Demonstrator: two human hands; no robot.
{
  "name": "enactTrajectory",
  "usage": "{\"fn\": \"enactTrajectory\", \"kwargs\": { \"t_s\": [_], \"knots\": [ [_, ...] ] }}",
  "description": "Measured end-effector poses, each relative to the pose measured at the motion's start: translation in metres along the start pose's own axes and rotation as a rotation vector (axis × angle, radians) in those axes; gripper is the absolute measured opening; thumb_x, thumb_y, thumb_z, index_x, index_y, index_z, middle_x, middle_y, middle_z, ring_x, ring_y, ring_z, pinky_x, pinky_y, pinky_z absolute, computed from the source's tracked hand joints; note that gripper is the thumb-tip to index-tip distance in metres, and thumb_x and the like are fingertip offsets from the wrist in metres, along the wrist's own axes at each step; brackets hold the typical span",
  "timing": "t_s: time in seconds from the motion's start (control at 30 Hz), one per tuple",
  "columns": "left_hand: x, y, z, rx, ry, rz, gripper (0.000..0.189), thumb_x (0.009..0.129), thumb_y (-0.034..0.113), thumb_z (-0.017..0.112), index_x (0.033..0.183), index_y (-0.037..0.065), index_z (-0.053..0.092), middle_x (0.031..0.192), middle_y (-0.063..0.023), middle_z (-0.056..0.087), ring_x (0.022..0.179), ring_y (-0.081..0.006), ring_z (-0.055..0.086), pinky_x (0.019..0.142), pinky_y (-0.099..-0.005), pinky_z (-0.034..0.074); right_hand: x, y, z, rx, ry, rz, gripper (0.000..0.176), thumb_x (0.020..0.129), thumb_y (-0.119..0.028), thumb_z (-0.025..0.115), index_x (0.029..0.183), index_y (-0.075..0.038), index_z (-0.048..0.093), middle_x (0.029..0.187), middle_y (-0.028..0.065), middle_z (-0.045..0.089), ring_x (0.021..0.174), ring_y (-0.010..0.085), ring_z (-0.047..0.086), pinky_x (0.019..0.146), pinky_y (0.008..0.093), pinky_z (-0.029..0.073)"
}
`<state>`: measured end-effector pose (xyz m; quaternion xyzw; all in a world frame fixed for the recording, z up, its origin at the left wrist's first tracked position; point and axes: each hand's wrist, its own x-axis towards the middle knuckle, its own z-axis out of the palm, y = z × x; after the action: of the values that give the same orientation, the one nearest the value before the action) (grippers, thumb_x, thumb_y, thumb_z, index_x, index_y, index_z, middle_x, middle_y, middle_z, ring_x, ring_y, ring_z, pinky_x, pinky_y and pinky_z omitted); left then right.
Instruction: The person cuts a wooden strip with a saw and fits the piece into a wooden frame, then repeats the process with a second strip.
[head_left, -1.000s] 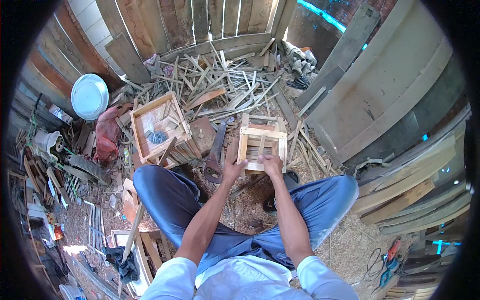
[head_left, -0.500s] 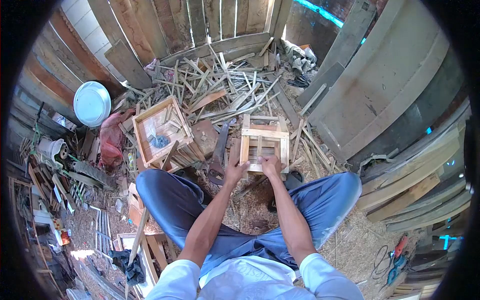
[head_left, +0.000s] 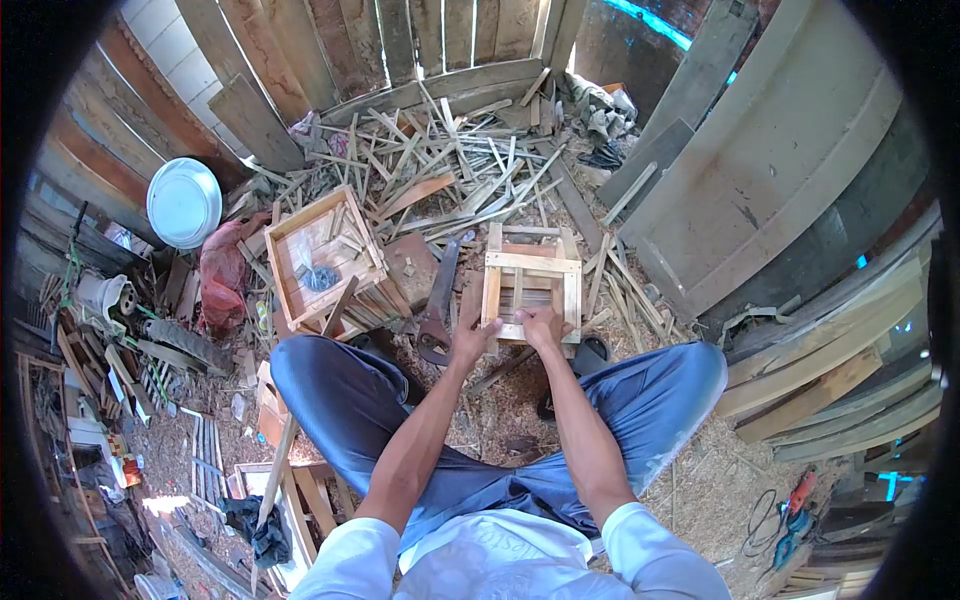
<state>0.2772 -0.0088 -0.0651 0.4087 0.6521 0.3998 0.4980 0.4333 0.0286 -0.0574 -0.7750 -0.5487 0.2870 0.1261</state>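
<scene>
In the head view, a wooden frame [head_left: 533, 262] is held at twelve o'clock from the shirt [head_left: 500, 555], just beyond the knees. Its near left corner is gripped by the left hand [head_left: 468, 340], the thumb laid on the wood, and its near bar is clasped by the right hand [head_left: 542, 328] (some of the fingers are hidden beneath). From the frame, a saw [head_left: 440, 295] is seen near the left hand, at nine o'clock. Past the saw, between nine and ten, a crate [head_left: 280, 282] is placed, a clear bag [head_left: 318, 277] and some offcuts being contained in it. Eleven o'clock is covered by heaped scraps [head_left: 445, 165]. A broad panel [head_left: 760, 190] is leaned at two o'clock; farther out, between nine and ten, a pale basin [head_left: 184, 203] is seen.
</scene>
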Motion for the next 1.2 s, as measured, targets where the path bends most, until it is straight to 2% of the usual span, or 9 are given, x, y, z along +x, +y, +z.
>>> {"fn": "enactTrajectory", "kwargs": {
  "t_s": [0.1, 0.17, 0.5, 0.6, 0.67, 0.9, 0.97, 1.1, 1.2],
  "knots": [
    [0.001, -0.003, 0.0, 0.036, 0.017, -0.048, 0.054, 0.078, 0.03, 0.08, 0.12, -0.001, 0.063, 0.111, -0.0127, 0.067, 0.097, -0.0191, 0.062, 0.088, -0.0305, 0.047, -0.007, -0.004, -0.006, 0.095, -0.026, -0.05, 0.021, 0.082, -0.038, 0.068, 0.091, -0.021, 0.078, 0.088, 0.0104, 0.073, 0.092, 0.029, 0.064, 0.096, 0.0485, 0.027],
    [0.003, -0.007, 0.0, -0.028, -0.025, -0.018, 0.055, 0.079, 0.032, 0.079, 0.121, 0.001, 0.063, 0.105, -0.01, 0.068, 0.091, -0.015, 0.062, 0.081, -0.0302, 0.049, -0.005, -0.004, -0.001, 0.077, -0.015, -0.046, 0.021, 0.082, -0.037, 0.068, 0.091, -0.021, 0.078, 0.088, 0.0106, 0.073, 0.091, 0.0294, 0.065, 0.096, 0.0495, 0.026],
    [0.001, -0.003, 0.002, -0.058, -0.017, -0.054, 0.05, 0.08, 0.028, 0.079, 0.119, 0.0, 0.064, 0.105, -0.0088, 0.069, 0.09, -0.0141, 0.061, 0.081, -0.0296, 0.049, -0.004, -0.007, -0.005, 0.043, -0.044, -0.031, 0.022, 0.081, -0.037, 0.069, 0.092, -0.019, 0.078, 0.092, 0.0117, 0.073, 0.091, 0.0288, 0.066, 0.096, 0.0494, 0.025],
    [0.013, -0.03, 0.011, 0.092, 0.018, -0.007, 0.054, 0.081, 0.024, 0.077, 0.126, 0.001, 0.059, 0.105, -0.0113, 0.069, 0.093, -0.0182, 0.063, 0.084, -0.0316, 0.049, -0.005, -0.009, -0.008, 0.038, -0.09, 0.012, 0.023, 0.08, -0.036, 0.07, 0.093, -0.019, 0.078, 0.093, 0.0114, 0.073, 0.092, 0.0274, 0.066, 0.096, 0.0506, 0.024],
    [0.016, -0.044, 0.02, 0.234, 0.235, 0.287, 0.056, 0.075, 0.034, 0.078, 0.113, -0.005, 0.062, 0.101, -0.023, 0.068, 0.09, -0.0312, 0.067, 0.082, -0.0402, 0.05, -0.007, -0.009, -0.009, 0.055, -0.092, 0.025, 0.022, 0.08, -0.036, 0.071, 0.093, -0.02, 0.078, 0.094, 0.0096, 0.073, 0.094, 0.0265, 0.066, 0.097, 0.0503, 0.024],
    [0.0, -0.009, 0.01, 0.128, 0.037, 0.205, 0.061, 0.072, 0.037, 0.08, 0.117, -0.001, 0.061, 0.101, -0.0209, 0.069, 0.091, -0.0316, 0.067, 0.083, -0.0396, 0.051, -0.003, -0.006, -0.008, 0.026, -0.125, 0.027, 0.03, 0.077, -0.047, 0.071, 0.09, -0.02, 0.078, 0.094, 0.0054, 0.074, 0.092, 0.0256, 0.065, 0.091, 0.0447, 0.027],
    [-0.001, -0.012, 0.012, 0.145, 0.027, 0.24, 0.06, 0.07, 0.035, 0.082, 0.115, 0.0, 0.062, 0.1, -0.0187, 0.07, 0.091, -0.0292, 0.067, 0.083, -0.0381, 0.051, -0.003, -0.007, -0.008, 0.067, -0.139, 0.038, 0.024, 0.08, -0.04, 0.071, 0.093, -0.021, 0.077, 0.094, 0.0082, 0.073, 0.094, 0.0281, 0.067, 0.098, 0.0515, 0.022],
    [-0.004, -0.006, 0.012, 0.087, 0.007, 0.204, 0.06, 0.069, 0.031, 0.084, 0.115, 0.0, 0.062, 0.1, -0.0174, 0.07, 0.09, -0.0274, 0.067, 0.083, -0.0375, 0.051, -0.004, -0.007, -0.008, 0.06, -0.14, 0.041, 0.025, 0.08, -0.041, 0.071, 0.094, -0.021, 0.077, 0.094, 0.0091, 0.073, 0.094, 0.0277, 0.067, 0.097, 0.0523, 0.021],
    [-0.011, 0.017, 0.01, 0.06, 0.005, 0.171, 0.055, 0.071, 0.026, 0.083, 0.115, 0.0, 0.062, 0.096, -0.0165, 0.07, 0.088, -0.0278, 0.067, 0.083, -0.0381, 0.051, -0.001, -0.005, -0.003, 0.055, -0.077, 0.021, 0.031, 0.079, -0.045, 0.07, 0.095, -0.019, 0.077, 0.093, 0.0066, 0.074, 0.09, 0.0244, 0.065, 0.091, 0.0435, 0.026]
  ]
}}
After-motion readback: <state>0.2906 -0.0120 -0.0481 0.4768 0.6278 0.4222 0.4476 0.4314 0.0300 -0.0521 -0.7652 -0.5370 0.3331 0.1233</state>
